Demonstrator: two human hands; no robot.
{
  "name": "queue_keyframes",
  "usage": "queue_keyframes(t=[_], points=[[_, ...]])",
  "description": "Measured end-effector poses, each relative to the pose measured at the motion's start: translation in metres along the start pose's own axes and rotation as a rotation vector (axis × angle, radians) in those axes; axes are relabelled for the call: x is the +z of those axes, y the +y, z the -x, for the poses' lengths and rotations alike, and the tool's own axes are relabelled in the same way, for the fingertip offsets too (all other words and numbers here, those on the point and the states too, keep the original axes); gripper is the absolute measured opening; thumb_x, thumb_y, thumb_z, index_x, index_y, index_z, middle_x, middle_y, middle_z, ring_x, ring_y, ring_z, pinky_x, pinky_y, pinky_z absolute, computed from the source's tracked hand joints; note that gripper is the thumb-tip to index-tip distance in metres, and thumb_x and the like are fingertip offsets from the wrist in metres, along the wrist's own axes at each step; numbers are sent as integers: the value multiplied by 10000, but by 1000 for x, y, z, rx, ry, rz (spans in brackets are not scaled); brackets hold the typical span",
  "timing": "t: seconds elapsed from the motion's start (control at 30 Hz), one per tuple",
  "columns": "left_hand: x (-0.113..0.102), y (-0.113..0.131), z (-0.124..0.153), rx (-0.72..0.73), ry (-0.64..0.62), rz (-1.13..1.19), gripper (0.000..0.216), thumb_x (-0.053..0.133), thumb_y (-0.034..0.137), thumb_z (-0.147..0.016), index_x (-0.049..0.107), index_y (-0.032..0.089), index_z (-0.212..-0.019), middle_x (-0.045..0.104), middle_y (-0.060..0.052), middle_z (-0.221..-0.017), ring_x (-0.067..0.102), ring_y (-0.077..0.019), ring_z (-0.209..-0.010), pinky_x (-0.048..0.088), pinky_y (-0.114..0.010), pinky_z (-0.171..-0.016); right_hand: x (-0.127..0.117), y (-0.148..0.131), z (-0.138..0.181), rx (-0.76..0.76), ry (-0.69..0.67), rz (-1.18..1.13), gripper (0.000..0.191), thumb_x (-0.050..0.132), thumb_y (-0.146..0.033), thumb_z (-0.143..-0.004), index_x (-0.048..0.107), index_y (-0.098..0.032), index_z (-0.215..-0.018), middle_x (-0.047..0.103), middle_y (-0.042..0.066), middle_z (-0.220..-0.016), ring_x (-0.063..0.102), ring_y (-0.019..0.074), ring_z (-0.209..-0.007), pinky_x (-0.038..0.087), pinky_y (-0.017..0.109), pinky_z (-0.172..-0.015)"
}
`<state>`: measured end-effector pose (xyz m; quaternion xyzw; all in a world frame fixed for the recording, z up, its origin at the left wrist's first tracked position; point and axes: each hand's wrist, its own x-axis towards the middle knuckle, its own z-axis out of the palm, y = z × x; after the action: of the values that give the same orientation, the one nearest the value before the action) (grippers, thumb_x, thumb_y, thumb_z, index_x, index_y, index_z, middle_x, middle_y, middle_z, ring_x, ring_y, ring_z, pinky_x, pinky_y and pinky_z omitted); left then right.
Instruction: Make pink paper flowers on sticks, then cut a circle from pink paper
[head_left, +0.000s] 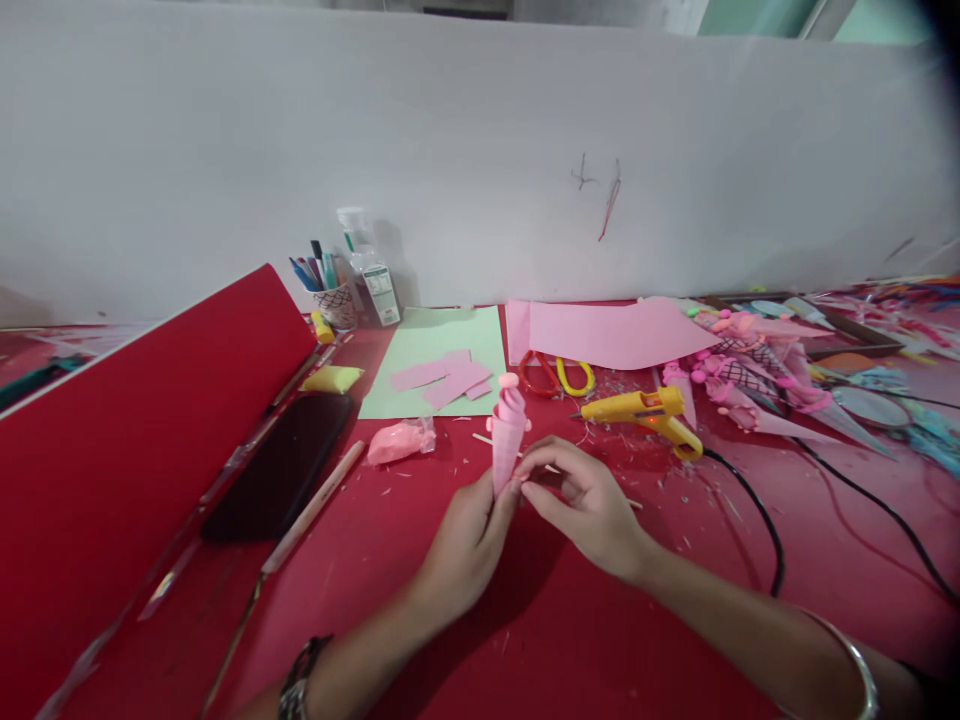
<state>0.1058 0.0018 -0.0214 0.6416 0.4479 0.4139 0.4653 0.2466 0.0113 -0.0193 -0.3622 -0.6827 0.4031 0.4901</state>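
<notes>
My left hand [469,535] is closed around the lower end of a pink paper cone [508,440], which stands upright with small peach balls at its top and sides. Beside the cone's lower part, my right hand [589,500] pinches a tiny bit of something peach-coloured [519,481] between thumb and forefinger; its kind is too small to make out. A packet of peach clay [401,441] lies to the left of the cone. To the right, a yellow glue gun [637,407] rests on its side with a small orange light on.
Pink paper pieces [442,377] lie on a pale green sheet [390,390]. Scissors [559,375] sit behind the cone. Several decorated cones [750,375] pile up at right. A black phone [281,465], a stick [315,508] and a red board [172,420] are left; a cord [757,510] trails right.
</notes>
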Motion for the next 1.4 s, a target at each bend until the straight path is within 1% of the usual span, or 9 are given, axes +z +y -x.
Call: queue_keyframes(t=[0.17, 0.3, 0.53, 0.67, 0.77, 0.87, 1.0, 1.13, 1.4], points=[[-1, 0, 1, 7, -16, -106, 234, 398, 300, -830, 508, 170, -670, 468, 15, -603, 395, -123, -564, 291, -204, -539, 1, 5, 0, 136, 73, -118, 28, 501, -180, -776, 512, -181, -801, 535, 2, -750, 538, 118, -704, 465, 242, -652], [-1, 0, 2, 15, -28, -151, 240, 363, 292, -847, 465, 180, -661, 437, 25, -592, 391, -116, -553, 290, -205, -546, -3, 6, -3, 157, 167, -36, 108, 482, -204, -798, 561, -190, -871, 545, 17, -836, 539, 121, -754, 456, 256, -708], [-1, 2, 1, 18, -12, -131, 226, 359, 292, -843, 477, 177, -689, 409, 30, -579, 358, -112, -532, 292, -211, -536, -6, 5, -7, 164, 130, -52, 136, 500, -194, -783, 618, -181, -849, 585, 39, -890, 554, 146, -863, 445, 280, -769], [-1, 1, 0, 39, -9, -134, 240, 328, 284, -851, 444, 176, -670, 373, 40, -577, 345, -104, -530, 291, -203, -522, -5, 3, -6, 261, 126, -174, 74, 552, -218, -750, 592, -177, -796, 610, 6, -750, 576, 119, -716, 466, 251, -667], [-1, 0, 0, 54, -24, -141, 242, 314, 279, -854, 427, 175, -667, 359, 45, -576, 337, -98, -527, 291, -199, -516, -4, 2, -7, 307, 144, -221, 71, 559, -232, -749, 553, -172, -712, 549, -36, -593, 525, 80, -539, 440, 214, -547], [-1, 2, 0, 54, -40, -148, 238, 315, 274, -852, 430, 174, -669, 364, 45, -578, 335, -96, -528, 293, -196, -515, -4, 3, -7, 312, 172, -295, 57, 550, -227, -763, 542, -191, -807, 504, -55, -599, 474, 59, -493, 397, 194, -489], [-1, 5, 0, 36, -113, -125, 222, 337, 259, -843, 470, 168, -690, 420, 35, -604, 384, -101, -563, 320, -194, -555, -7, 6, -7, 340, 43, -590, 261, 581, -211, -750, 503, -240, -997, 464, -71, -590, 417, 44, -476, 349, 180, -474], [-1, 5, 1, 25, -189, -96, 218, 340, 230, -830, 493, 163, -690, 438, 33, -617, 412, -106, -601, 329, -190, -578, -9, 6, -7, 391, -139, -741, 225, 630, -214, -711, 556, -198, -923, 422, -64, -572, 339, 30, -455, 282, 174, -433], [0, 0, 3, -38, -343, -220, 229, 353, 211, -794, 416, 159, -580, 277, 56, -533, 276, -78, -495, 223, -197, -465, -7, 5, -7, 436, -27, -743, 205, 645, -207, -689, 573, -182, -880, 418, -66, -535, 327, 36, -446, 256, 193, -439]])
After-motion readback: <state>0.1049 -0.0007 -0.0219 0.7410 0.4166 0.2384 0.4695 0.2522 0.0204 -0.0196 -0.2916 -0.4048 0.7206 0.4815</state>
